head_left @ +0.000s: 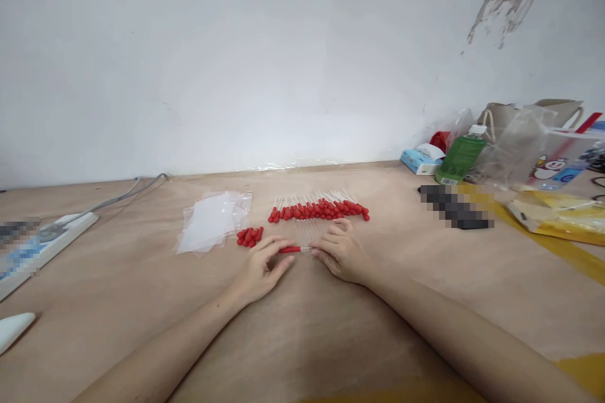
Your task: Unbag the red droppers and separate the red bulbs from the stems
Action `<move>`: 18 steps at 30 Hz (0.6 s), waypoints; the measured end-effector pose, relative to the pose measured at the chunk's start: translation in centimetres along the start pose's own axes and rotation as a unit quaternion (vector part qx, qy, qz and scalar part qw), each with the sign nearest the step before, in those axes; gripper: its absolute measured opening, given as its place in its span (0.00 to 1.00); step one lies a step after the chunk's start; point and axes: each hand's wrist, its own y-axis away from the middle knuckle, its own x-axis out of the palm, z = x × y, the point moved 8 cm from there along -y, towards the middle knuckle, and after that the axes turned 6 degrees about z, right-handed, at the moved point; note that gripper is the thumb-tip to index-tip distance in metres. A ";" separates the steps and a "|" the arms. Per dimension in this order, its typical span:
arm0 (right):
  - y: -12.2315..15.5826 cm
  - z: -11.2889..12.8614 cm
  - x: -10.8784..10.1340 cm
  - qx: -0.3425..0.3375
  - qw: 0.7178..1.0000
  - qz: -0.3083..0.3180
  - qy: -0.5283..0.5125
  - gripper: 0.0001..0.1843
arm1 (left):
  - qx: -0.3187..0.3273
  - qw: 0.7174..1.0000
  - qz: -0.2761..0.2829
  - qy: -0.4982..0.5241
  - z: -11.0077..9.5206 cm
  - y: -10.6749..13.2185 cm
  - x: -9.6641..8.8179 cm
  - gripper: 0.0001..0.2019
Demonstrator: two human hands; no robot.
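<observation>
Pinching dropper (295, 249): left hand (262, 267), right hand (341, 252)

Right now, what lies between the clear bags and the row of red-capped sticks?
A small pile of loose red caps, slightly on the near side; the head view shows it.

Centre of the brown wooden tabletop (302, 340): left hand (262, 267) and right hand (341, 253) meet end to end on one red-bulbed glass dropper (295, 249). Just behind them lies a row of red-bulbed droppers (319, 209). A heap of loose red rubber bulbs (249, 237) sits left of the row, and a stack of clear plastic zip bags (212, 227) further left. White power strip (57, 233) at far left. Green plastic bottle (460, 157) and blue carton (420, 161) at far right, by the wall.
</observation>
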 end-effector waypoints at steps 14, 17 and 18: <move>0.3 1.0 0.7 -0.040 0.998 0.041 0.000 0.15 | 0.000 0.999 0.034 -0.026 -0.5 0.0 0.5 0.09; 0.1 1.2 0.6 -0.041 0.998 0.056 -0.003 0.16 | 0.002 0.999 0.037 -0.026 -0.6 0.1 0.5 0.09; 0.1 1.3 0.5 -0.042 0.997 0.060 -0.005 0.16 | 0.002 0.999 0.038 -0.027 -0.6 0.1 0.5 0.09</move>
